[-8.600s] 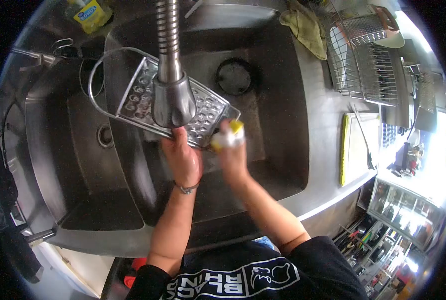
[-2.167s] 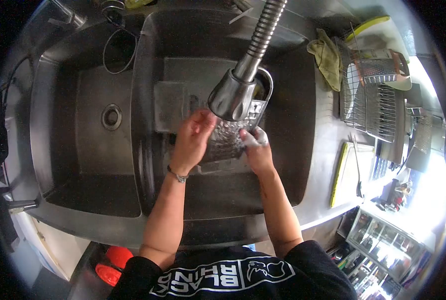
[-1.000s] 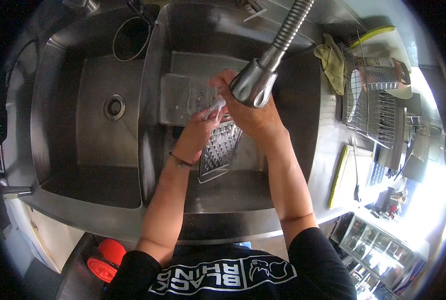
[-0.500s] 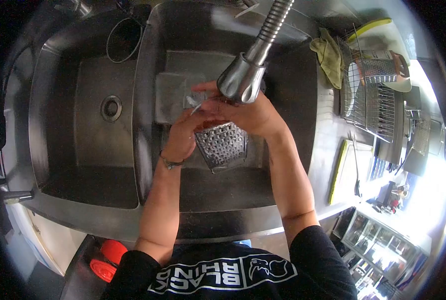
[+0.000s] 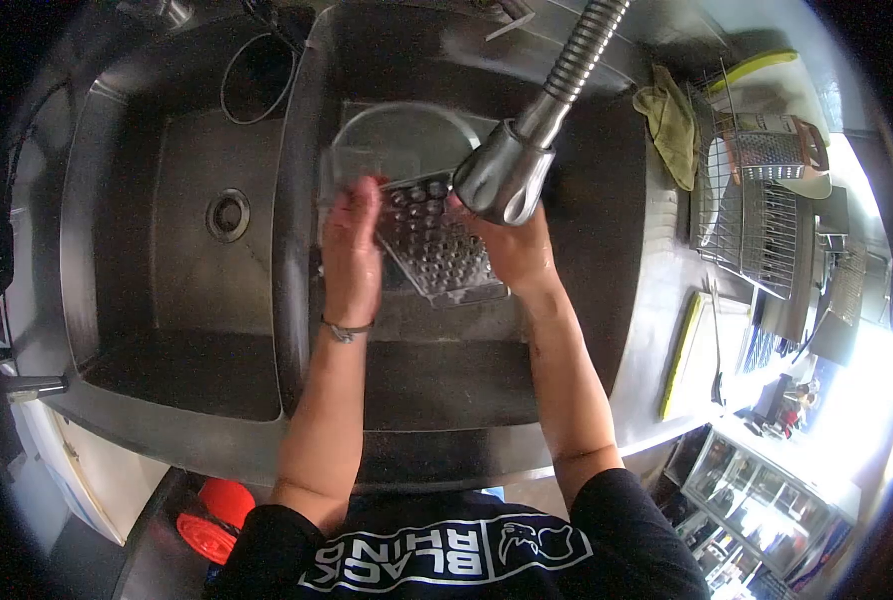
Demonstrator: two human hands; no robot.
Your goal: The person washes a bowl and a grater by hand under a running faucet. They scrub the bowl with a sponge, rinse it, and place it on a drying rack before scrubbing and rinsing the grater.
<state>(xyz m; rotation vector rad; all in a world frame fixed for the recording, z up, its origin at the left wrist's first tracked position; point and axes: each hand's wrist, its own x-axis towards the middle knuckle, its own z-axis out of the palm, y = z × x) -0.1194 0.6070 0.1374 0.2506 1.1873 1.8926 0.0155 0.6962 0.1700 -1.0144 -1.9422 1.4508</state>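
Observation:
A metal box grater (image 5: 437, 240) is over the right sink basin, its holed face toward the camera. My right hand (image 5: 515, 240) grips its right side, with the fingers partly hidden behind the spray head (image 5: 505, 172). To the left of the grater, my left hand (image 5: 353, 235) is raised with its fingers extended and slightly blurred; whether it touches the grater's edge is hard to see. Beyond the grater, a clear round-edged container (image 5: 407, 135) lies in the basin.
The left basin (image 5: 192, 290) has a drain (image 5: 229, 215) and a round rim (image 5: 259, 80) at its back. On the right stand a dish rack (image 5: 757, 215) with another grater (image 5: 767, 150), a green cloth (image 5: 670, 125) and a green-edged board (image 5: 702, 350). A red object (image 5: 212, 520) is at lower left.
My left hand has come away from my right hand and moved left, its fingers straightening. The grater has shifted slightly up and turned, showing more of its face. The view has shifted slightly.

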